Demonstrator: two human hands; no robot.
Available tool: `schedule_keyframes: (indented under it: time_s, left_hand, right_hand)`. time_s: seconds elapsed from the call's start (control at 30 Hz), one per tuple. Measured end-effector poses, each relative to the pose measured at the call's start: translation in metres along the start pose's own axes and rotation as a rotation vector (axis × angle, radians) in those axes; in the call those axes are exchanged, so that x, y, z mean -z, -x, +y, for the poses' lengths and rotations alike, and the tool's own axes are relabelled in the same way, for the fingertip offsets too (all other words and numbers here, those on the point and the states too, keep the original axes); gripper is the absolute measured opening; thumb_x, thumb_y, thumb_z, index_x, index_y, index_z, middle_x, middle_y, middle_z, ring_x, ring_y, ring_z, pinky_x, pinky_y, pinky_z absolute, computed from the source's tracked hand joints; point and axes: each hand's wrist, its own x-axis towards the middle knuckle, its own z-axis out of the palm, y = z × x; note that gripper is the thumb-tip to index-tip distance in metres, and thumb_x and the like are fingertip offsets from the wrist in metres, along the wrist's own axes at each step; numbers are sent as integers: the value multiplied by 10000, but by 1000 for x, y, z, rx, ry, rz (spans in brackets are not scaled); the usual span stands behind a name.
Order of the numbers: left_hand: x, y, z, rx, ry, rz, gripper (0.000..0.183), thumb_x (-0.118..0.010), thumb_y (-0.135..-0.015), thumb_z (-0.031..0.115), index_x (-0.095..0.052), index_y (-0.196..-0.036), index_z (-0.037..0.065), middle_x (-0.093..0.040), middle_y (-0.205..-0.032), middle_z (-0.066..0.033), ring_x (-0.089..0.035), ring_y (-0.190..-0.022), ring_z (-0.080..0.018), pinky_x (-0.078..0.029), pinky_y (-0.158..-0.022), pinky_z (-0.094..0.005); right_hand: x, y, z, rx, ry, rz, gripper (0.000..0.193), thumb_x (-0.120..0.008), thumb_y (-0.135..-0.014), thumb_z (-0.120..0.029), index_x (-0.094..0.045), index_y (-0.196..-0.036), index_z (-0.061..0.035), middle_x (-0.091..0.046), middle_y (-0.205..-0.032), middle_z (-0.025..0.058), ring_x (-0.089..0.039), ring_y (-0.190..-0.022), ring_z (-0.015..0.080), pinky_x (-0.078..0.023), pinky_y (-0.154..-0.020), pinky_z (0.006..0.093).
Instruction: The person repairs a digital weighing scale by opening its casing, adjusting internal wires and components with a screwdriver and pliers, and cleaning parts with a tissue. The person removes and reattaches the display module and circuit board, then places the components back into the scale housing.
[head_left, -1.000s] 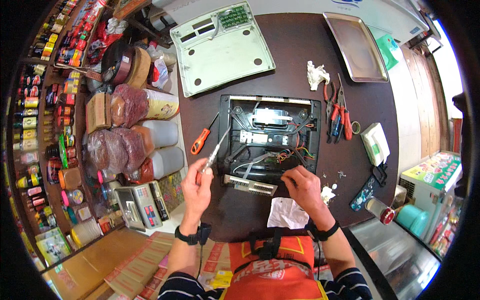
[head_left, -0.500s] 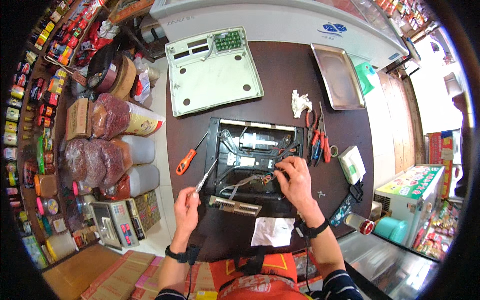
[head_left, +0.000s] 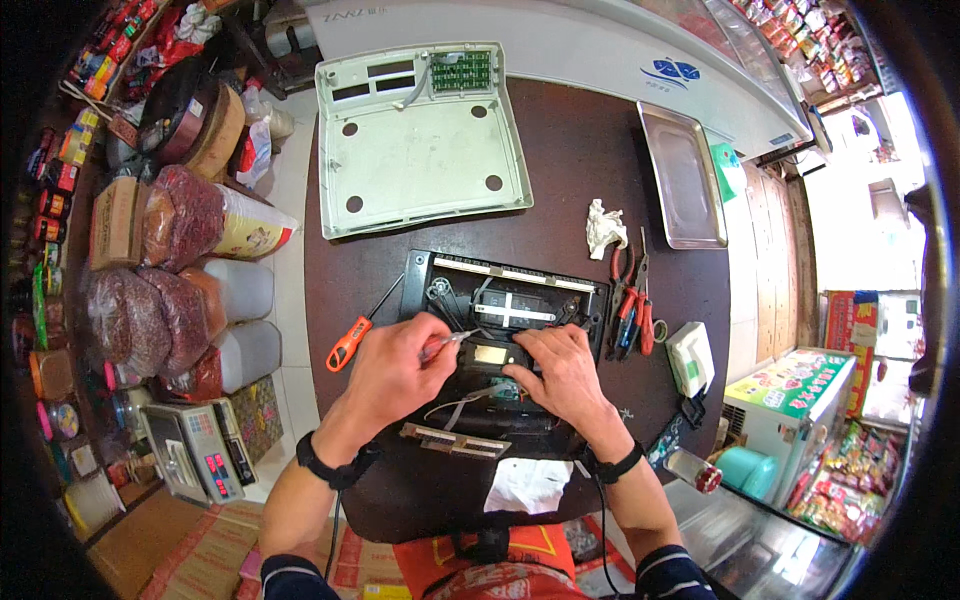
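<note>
head view is showing a black housing (head_left: 418,285) lying open around the middle of the counter (head_left: 570,150), nearer to the near edge than to the far one. the left hand (head_left: 395,368) is holding a slim metal tool (head_left: 465,337), its fingers narrowed tightly around the handle while the tip is pointing into the housing. the right hand (head_left: 562,372) is resting over the housing's right part, fingers fairly wide and thumb standing apart, with nothing showing in its grasp.

the housing is probably behaving as a stiff, fairly light shell, smooth enough to be slipping a little under dry fingers; its side walls are seemingly offering the safest hold. a circuit strip (head_left: 455,441) is lying by its near side, joined to a grey ribbon cable (head_left: 461,409); both are looking fragile, so the strip is calling for a light pinch at its edges, without tugging. a pale cover (head_left: 425,150), likely rigid, is occupying the counter's far left corner, and an orange screwdriver (head_left: 349,343) is lying near the left edge.
</note>
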Motion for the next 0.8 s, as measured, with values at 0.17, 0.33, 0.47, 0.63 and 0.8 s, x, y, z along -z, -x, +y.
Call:
schedule_keyframes:
  time_s: [0.17,0.33,0.47,0.63,0.8]
  left_hand:
    - [-16,-20,-11,-52,-64,-85,152,-777,-975,176,-680,-977,59,-730,-813,-115,-734,-737,-378,-577,-647,-501]
    - [-18,-22,-21,-41,-70,-139,137,-765,-983,178,-686,-983,66,-719,-818,-127,-730,-747,-392,-576,-666,-526]
    - [-18,-24,-26,-51,-73,-145,134,-793,-976,164,-720,-1024,64,-752,-877,-128,-757,-765,-352,-592,-673,-469]
    - [-12,-25,-25,-31,-47,-158,140,-791,-965,161,-704,-999,58,-740,-837,-134,-746,-743,-369,-574,-652,-482]
    - [-11,-40,-25,-55,-84,-199,146,-783,-952,161,-682,-947,56,-722,-773,-134,-731,-711,-384,-568,-641,-495]
  right_hand:
    - [2,-20,-3,-31,-51,-227,529,-849,-945,-419,-737,-1286,-29,-798,-1098,168,-753,-1052,375,-543,-1000,491]
    - [6,-32,-9,-168,-148,-428,636,-872,-923,-435,-694,-1373,-22,-782,-1173,220,-741,-1144,430,-576,-1015,535]
    - [8,-36,-11,-196,-129,-473,648,-874,-924,-429,-684,-1385,-15,-771,-1224,239,-733,-1162,448,-586,-1007,526]
    - [8,-37,-13,-182,-138,-459,635,-858,-948,-400,-671,-1409,-5,-763,-1277,246,-729,-1200,447,-585,-1029,522]
    - [4,-37,-14,-204,-171,-442,628,-864,-942,-376,-665,-1405,0,-762,-1266,246,-734,-1185,452,-593,-1033,522]
